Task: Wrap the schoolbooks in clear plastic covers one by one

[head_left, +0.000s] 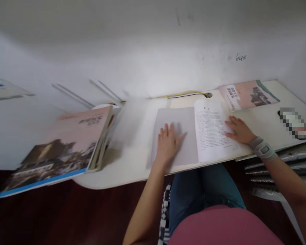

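An open book (211,136) lies on the white desk in front of me, its left page plain grey and its right page filled with printed text. Flat on the grey page rests my left hand (167,143), fingers stretched out. My right hand (239,130) is spread over the outer edge of the printed page, with a grey band (264,149) around the wrist. Neither hand grips anything. Beyond the book, toward the back right, lies a pink-covered book (249,95) with a building on its cover.
A stack of books (66,143) topped by a pink cover sits at the desk's left end, overhanging its edge. A phone-like object (295,124), partly pixelated, lies at the right. A yellow cable (186,92) runs along the wall into a desk hole (208,95).
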Action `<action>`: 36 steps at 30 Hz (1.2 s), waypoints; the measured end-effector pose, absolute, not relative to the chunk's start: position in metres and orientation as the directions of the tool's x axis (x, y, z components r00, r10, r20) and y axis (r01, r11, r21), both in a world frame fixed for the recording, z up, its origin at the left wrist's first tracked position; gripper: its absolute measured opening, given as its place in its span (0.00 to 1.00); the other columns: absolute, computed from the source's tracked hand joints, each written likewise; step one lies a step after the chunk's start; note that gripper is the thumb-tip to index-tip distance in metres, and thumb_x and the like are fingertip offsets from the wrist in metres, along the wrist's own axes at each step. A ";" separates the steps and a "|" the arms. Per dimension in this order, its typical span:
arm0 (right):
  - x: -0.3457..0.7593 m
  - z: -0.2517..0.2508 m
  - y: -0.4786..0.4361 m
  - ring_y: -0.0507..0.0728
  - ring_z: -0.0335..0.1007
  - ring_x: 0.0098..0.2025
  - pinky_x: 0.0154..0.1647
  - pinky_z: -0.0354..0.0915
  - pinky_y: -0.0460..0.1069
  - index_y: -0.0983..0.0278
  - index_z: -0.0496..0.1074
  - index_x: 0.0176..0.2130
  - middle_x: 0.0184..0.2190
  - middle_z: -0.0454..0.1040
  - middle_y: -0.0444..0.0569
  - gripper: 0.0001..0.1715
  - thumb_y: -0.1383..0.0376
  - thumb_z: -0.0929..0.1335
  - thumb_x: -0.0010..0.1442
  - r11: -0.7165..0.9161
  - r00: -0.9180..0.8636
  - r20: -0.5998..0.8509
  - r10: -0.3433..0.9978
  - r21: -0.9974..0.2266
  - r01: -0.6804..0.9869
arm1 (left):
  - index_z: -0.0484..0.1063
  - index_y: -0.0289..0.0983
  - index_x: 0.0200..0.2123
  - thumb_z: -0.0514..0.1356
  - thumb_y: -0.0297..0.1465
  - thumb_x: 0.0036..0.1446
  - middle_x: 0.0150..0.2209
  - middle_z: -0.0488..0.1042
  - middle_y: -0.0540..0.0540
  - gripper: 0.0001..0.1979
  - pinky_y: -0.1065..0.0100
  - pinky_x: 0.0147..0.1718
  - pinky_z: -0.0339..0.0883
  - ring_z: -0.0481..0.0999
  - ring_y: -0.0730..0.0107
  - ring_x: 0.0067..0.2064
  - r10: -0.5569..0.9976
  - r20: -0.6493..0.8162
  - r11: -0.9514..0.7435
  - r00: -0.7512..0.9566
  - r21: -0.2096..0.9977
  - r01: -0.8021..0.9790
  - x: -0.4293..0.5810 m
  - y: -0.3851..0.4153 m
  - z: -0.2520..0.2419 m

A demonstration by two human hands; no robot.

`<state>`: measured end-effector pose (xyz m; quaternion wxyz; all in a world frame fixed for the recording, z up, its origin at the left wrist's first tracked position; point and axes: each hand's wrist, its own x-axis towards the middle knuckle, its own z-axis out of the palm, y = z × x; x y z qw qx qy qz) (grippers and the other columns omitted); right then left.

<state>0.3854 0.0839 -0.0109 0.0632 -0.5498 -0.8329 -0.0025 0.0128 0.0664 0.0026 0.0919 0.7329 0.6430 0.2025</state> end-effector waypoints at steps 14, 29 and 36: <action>0.260 0.009 0.004 0.66 0.59 0.62 0.63 0.48 0.65 0.74 0.62 0.60 0.58 0.65 0.66 0.33 0.53 0.54 0.67 0.430 -0.422 0.199 0.885 0.000 0.903 | 0.54 0.27 0.63 0.46 0.49 0.61 0.62 0.59 0.26 0.36 0.46 0.60 0.54 0.57 0.45 0.64 0.975 0.223 -0.103 -0.004 0.464 0.880 -0.070 0.050 -0.022; 0.253 0.006 0.003 0.68 0.58 0.62 0.64 0.51 0.60 0.80 0.62 0.59 0.60 0.61 0.72 0.38 0.52 0.61 0.63 0.276 -0.273 0.141 0.952 0.003 0.961 | 0.57 0.30 0.61 0.47 0.48 0.60 0.60 0.64 0.31 0.34 0.47 0.60 0.56 0.62 0.47 0.62 0.987 0.138 -0.004 -0.084 0.540 0.842 -0.075 0.049 -0.015; 0.252 0.005 0.006 0.68 0.56 0.63 0.64 0.50 0.63 0.77 0.63 0.59 0.60 0.61 0.70 0.38 0.49 0.59 0.64 0.313 -0.311 0.209 0.927 0.026 0.949 | 0.56 0.24 0.62 0.45 0.51 0.58 0.63 0.58 0.26 0.40 0.48 0.62 0.50 0.54 0.44 0.65 0.987 0.160 -0.067 -0.021 0.524 0.849 -0.083 0.047 -0.023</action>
